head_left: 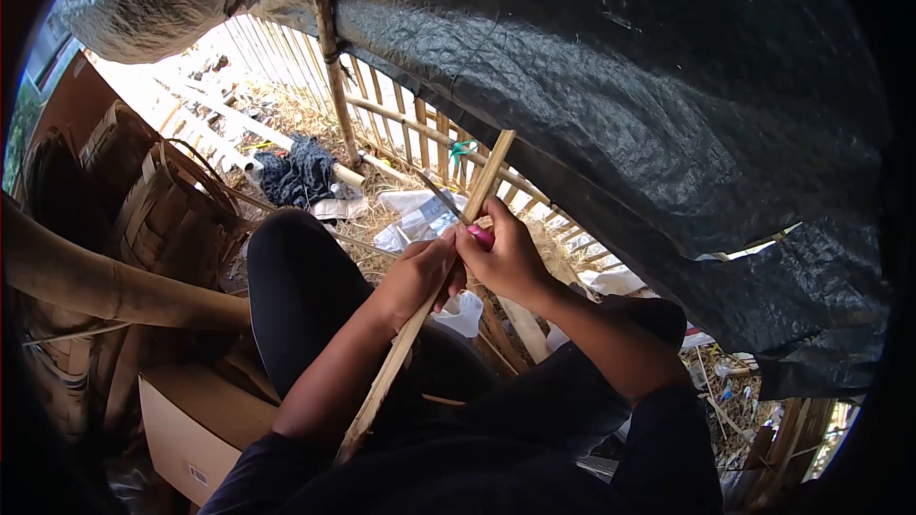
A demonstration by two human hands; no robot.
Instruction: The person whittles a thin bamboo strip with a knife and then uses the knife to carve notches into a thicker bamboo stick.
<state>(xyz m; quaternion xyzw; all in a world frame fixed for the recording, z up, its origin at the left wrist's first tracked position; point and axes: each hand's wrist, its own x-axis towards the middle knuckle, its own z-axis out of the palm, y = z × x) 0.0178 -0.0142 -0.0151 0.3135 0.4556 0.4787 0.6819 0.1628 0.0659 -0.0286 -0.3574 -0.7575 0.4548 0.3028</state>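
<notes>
A long bamboo strip (391,372) slants across the person's lap. Its lower end is near the left thigh and its upper end points up and right towards the bamboo fence (420,129). The left hand (420,275) is clamped around the strip about midway along it. The right hand (506,257), touching the left, grips a pink-handled knife (448,205) whose thin blade points up and left, away from the strip. Beyond the left knee (296,277) stand woven baskets (162,215), their contents hidden. A cardboard box (186,424) sits below them, and I cannot tell what it holds.
</notes>
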